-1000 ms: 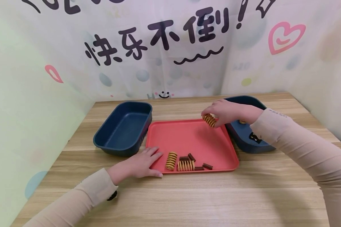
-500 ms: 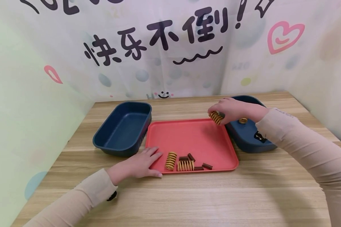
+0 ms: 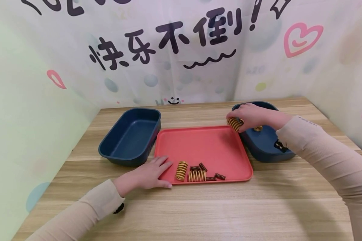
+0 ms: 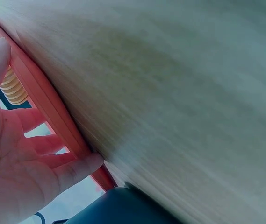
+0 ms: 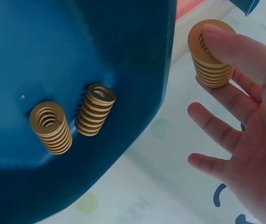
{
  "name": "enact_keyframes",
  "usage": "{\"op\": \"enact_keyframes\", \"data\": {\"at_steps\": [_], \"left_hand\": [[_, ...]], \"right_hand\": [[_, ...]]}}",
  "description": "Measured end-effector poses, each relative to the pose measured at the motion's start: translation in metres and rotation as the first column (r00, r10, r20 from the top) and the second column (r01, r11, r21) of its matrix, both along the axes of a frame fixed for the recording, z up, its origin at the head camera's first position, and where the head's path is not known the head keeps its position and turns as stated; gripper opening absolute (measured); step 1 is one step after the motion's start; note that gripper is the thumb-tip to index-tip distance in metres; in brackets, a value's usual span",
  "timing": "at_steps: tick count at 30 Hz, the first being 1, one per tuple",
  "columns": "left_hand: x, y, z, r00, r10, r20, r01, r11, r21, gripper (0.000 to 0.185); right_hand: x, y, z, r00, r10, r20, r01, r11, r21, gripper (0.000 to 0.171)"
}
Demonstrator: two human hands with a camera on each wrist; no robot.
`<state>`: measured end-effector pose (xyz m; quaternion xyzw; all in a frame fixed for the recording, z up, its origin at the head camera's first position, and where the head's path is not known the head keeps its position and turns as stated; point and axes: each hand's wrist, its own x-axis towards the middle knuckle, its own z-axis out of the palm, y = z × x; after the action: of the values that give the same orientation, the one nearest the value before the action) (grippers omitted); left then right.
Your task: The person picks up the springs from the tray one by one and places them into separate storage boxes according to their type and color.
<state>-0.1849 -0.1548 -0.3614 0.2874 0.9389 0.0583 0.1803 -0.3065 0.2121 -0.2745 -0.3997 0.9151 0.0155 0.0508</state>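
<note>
Both arms wear long, close-fitting beige sleeves reaching the wrists; the left hand (image 3: 151,174) and right hand (image 3: 247,115) are bare; a small dark strap shows under each cuff; faint lettering marks the right sleeve

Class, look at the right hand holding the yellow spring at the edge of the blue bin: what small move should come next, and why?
Probably carry the yellow spring a little further over the right blue bin and let go. The right hand pinches it just at the bin's rim, and two like springs already lie inside that bin.
</note>
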Motion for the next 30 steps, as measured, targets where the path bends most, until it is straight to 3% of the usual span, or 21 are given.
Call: {"op": "enact_keyframes", "data": {"at_steps": [30], "left_hand": [[0.001,0.000,0.000,1.000,-0.003,-0.006,0.003,1.000,-0.001,0.081]], "right_hand": [[-0.012,0.034,-0.006,0.991,-0.122,0.055,0.124,0.991,-0.039,0.053]]}}
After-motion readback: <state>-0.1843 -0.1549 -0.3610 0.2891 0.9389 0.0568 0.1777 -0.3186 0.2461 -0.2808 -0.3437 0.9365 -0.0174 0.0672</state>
